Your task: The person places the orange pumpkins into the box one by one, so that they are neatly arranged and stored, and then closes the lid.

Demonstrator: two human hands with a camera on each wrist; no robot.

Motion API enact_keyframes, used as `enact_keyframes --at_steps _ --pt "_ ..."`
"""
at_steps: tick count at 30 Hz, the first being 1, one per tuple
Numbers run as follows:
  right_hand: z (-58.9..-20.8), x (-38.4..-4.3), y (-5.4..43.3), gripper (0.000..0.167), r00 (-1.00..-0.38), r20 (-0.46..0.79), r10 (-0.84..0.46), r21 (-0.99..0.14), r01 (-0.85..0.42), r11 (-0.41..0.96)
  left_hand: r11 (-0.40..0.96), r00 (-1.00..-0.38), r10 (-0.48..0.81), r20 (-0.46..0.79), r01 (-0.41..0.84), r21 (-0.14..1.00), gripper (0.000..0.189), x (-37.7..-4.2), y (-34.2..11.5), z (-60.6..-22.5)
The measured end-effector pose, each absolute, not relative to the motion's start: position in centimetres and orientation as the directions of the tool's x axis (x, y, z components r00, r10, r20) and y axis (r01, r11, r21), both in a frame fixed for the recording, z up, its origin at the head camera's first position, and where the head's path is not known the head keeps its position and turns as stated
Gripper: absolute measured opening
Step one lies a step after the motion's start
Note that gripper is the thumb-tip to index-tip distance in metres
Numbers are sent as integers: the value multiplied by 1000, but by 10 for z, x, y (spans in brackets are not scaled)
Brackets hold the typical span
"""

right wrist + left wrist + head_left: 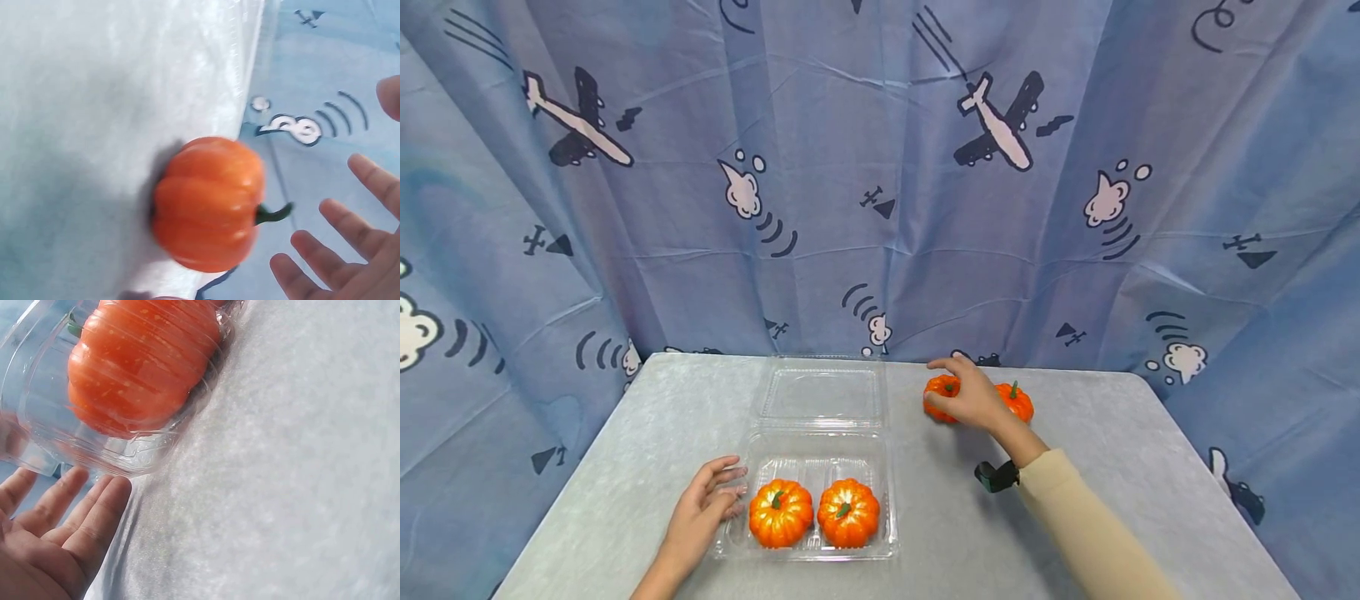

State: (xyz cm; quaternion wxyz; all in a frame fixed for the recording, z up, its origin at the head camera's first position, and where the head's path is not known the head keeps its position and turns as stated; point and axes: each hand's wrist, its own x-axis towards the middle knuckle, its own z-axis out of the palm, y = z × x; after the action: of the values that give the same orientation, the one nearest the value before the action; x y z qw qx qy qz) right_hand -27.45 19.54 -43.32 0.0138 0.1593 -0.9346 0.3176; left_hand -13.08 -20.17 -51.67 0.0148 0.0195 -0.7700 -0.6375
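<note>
Two small orange toy pumpkins, a left one [781,521] and a right one [848,523], sit side by side in a clear plastic clamshell box [891,500]. Its lid [822,393] lies folded back. My left hand [696,512] is at the box's left side, fingers extended, fingertips [115,487] right by the clear wall. Farther back on the right, my right hand [973,402] hovers over a third pumpkin [940,387], thumb and fingers spread around it. The right wrist view shows a pumpkin [209,203] with a green stem, apart from the spread fingers [356,225].
Another pumpkin [1018,403] stands just right of my right hand, partly hidden by it. A pale grey cloth covers the table [1120,483]. Behind the table's back edge hangs a blue curtain [820,192] printed with airplanes.
</note>
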Motion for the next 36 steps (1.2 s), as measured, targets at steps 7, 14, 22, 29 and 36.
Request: enact_keyframes --at_steps 7,14,22,29,36 --pt "-448 -284 202 50 -960 119 -254 -552 -277 787 183 -998 -60 -33 -43 982 43 -132 -203 -518" --pt "-459 -293 206 52 -969 86 -231 -510 -242 825 180 -998 -55 -32 -42 983 43 -132 -203 -518" --pt "-466 -299 207 55 -973 38 -230 -502 -217 837 186 -997 -63 -33 -44 982 44 -132 -202 -518" --pt "-469 -302 206 55 -972 42 -231 -502 -221 837 176 -998 -52 -27 -36 984 44 -132 -202 -516" --pt "-475 -305 208 55 -970 32 -239 -490 -224 842 173 -999 -49 -20 -28 985 43 -132 -202 -517"
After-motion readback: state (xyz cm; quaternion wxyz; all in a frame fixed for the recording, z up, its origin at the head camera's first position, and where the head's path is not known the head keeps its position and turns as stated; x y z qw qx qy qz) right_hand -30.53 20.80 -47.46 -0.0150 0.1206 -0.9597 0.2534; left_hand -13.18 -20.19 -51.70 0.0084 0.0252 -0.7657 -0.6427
